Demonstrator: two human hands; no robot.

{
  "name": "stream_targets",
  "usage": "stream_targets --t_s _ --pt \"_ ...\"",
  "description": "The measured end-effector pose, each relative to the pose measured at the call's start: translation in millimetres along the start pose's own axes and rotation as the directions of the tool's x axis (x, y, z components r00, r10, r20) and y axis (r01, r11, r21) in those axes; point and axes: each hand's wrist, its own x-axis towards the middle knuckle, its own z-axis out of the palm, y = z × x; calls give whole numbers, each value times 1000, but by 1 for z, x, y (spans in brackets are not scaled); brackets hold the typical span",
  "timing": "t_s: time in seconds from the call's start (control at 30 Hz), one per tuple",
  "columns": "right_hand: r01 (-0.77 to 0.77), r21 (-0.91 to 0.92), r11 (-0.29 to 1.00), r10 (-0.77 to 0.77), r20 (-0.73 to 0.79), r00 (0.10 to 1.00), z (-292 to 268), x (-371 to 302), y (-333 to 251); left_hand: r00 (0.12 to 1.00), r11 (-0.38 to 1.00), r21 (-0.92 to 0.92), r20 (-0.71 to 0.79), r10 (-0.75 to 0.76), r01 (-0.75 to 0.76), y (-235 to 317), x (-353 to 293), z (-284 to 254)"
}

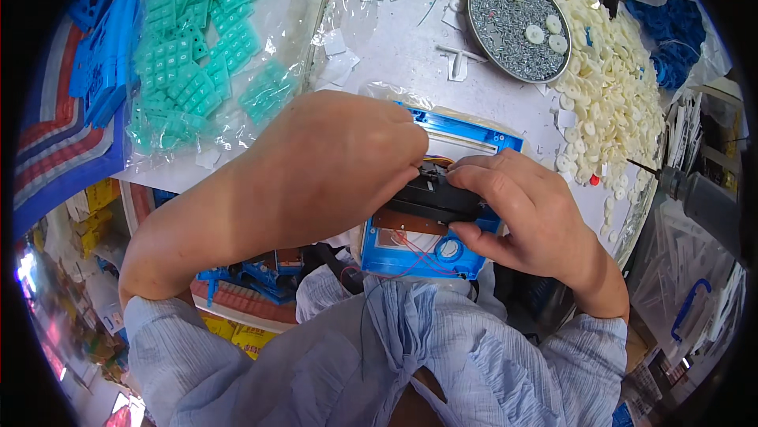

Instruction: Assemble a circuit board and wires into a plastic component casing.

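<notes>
Your pale blue striped shirt (442,364) fills the bottom of the frame, and both forearms rise from it toward the centre. Just above it sits the blue plastic housing (418,257), lying flat at centre frame with thin red wires (414,249) looping across its lower part and a small round opening at its lower right corner.

Your right hand (525,218) is curled around the black rectangular part (438,198) that rests across the housing: thumb pressed at its lower edge, fingers folded over the top. Your left hand (332,166) is bent over from the left, fingertips pinched tightly together at the top edge of that black part, where some orange and yellow wires (438,161) show. What exactly the fingertips grip is hidden; it may be those wires.

Further up, the white counter (403,56) is scattered with small paper scraps. At upper left lies a clear bag of teal rubber keypads (205,56), with blue plastic pieces (103,63) beside it. At upper right stands a round metal tin of small screws (517,28), a few white discs on top, and beyond it a heap of cream plastic discs (608,87) runs down the right edge.
</notes>
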Motion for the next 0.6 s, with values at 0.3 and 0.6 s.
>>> stream_targets --t_s 0.3,0.6 --pt "-35 27 999 33 55 998 -4 3 -1 989 987 59 32 146 -147 -4 7 -4" --pt "-20 -3 1000 20 59 998 -5 5 0 960 935 243 169 223 -260 7 18 -12"
